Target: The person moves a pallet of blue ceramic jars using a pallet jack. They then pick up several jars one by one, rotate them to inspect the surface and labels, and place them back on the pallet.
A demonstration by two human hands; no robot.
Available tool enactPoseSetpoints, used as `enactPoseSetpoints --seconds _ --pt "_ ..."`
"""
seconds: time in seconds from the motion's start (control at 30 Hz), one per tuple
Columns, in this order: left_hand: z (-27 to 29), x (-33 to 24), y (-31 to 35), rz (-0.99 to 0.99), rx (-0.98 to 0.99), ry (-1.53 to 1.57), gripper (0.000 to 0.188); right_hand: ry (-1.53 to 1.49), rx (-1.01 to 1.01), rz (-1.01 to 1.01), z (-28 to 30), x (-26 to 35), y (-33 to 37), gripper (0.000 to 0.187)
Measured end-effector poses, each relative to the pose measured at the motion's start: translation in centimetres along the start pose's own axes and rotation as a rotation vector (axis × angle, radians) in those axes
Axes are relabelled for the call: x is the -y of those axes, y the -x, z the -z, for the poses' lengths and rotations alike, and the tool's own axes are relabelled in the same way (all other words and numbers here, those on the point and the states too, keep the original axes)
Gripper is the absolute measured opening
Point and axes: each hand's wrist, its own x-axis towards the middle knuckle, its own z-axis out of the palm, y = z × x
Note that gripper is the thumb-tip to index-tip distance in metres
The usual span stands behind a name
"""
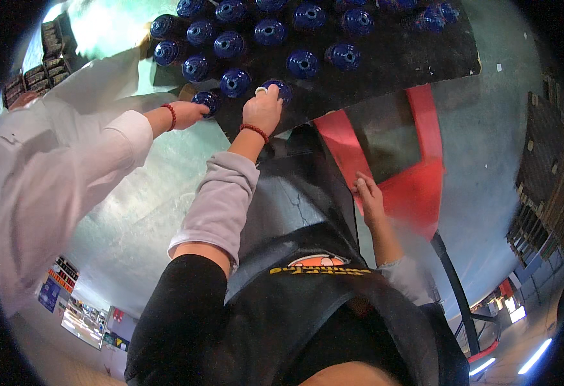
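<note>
My left hand (261,116), with a red bead bracelet at the wrist, is closed on a dark blue, ribbed, round glass-like piece (282,92) at the near edge of a black sheet (398,71). Its fingers cover part of the piece. Lower and to the right, my right hand (370,196) hangs beside the red forks of a pallet jack (411,193); the fingers are loosely bent and apart, and nothing shows in them. To the left, another person's hand (188,112), also with a red bracelet, grips a similar blue piece (206,101).
Several more blue ribbed pieces (270,32), each with a hole in its middle, stand in rows on the black sheet. The co-worker's white sleeve (69,167) fills the left side. A black handle (454,289) rises from the pallet jack. Wooden pallets (530,225) lie far right.
</note>
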Motion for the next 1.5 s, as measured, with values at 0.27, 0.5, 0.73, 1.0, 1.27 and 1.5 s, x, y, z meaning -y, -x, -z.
enactPoseSetpoints --seconds 0.27,0.5,0.73,1.0,1.27,1.5 --pt "-0.9 -0.3 -1.6 0.2 0.217 -0.019 0.028 0.159 0.092 0.025 1.3 -1.1 0.5 0.04" --pt "2.0 -2.4 -1.5 0.322 0.281 0.014 0.055 0.268 0.026 0.124 4.5 -1.5 0.6 0.039" --pt "6.7 -4.9 5.4 0.185 0.284 -0.022 0.06 0.595 -0.083 0.307 6.8 -3.6 2.0 0.037" --pt "8.1 -0.6 21.3 0.126 0.452 0.022 0.049 0.744 -0.056 0.374 5.8 -7.1 9.5 0.039" --pt "7.6 10.7 39.3 0.394 0.605 0.065 0.045 1.076 0.221 0.267 3.0 -13.0 16.2 0.037" --pt "6.7 14.6 49.5 0.551 0.712 0.139 0.047 1.142 0.203 0.293 3.1 -13.2 18.7 0.035"
